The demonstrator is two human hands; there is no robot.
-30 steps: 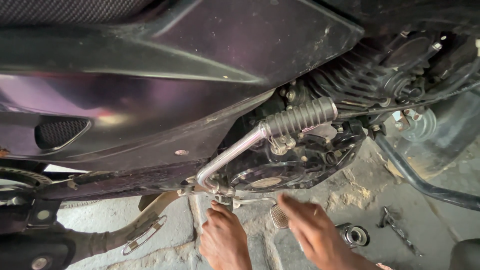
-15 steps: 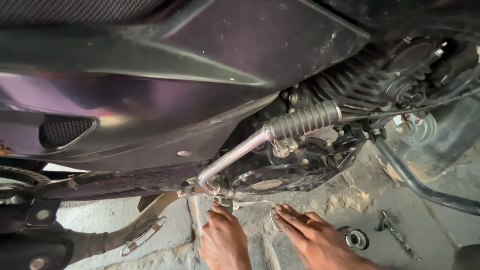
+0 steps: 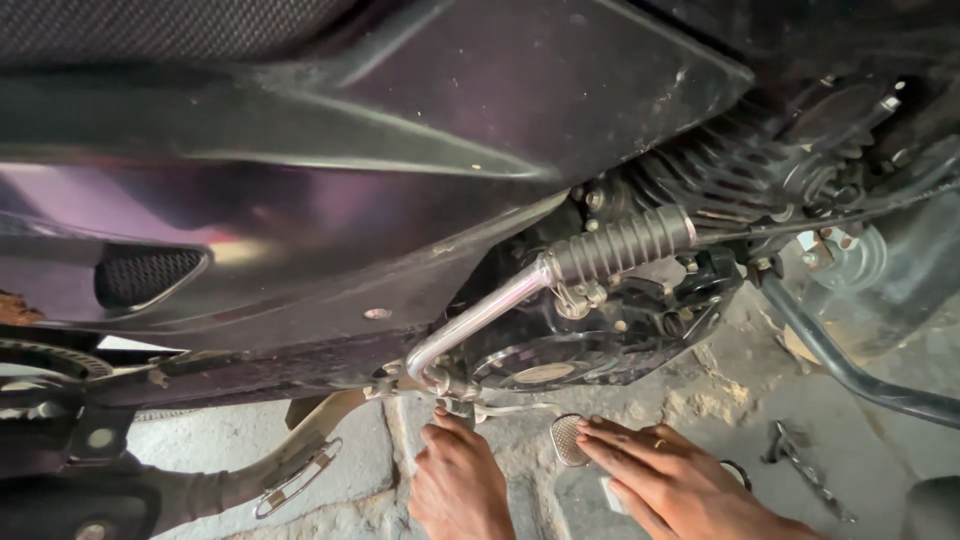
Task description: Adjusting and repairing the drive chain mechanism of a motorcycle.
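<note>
I look down at the side of a motorcycle with a dark glossy body panel. A chrome kick lever with a ribbed black rubber grip slants across the engine casing. My left hand reaches up under the lever's base, its fingertips pinched on the end of a thin silvery wrench. My right hand lies flat on the ground with its fingers straight and holds nothing. Its fingertips touch a small oval foot pedal pad.
Rough concrete floor lies under the engine. A small metal tool rests on it right of my right hand, and a round ring-shaped part peeks out beside that hand. A black tube curves at right. The footrest bracket sits lower left.
My right hand has slid down and flattened onto the floor beside the pedal pad, partly covering the round part. My left hand has stayed at the wrench.
</note>
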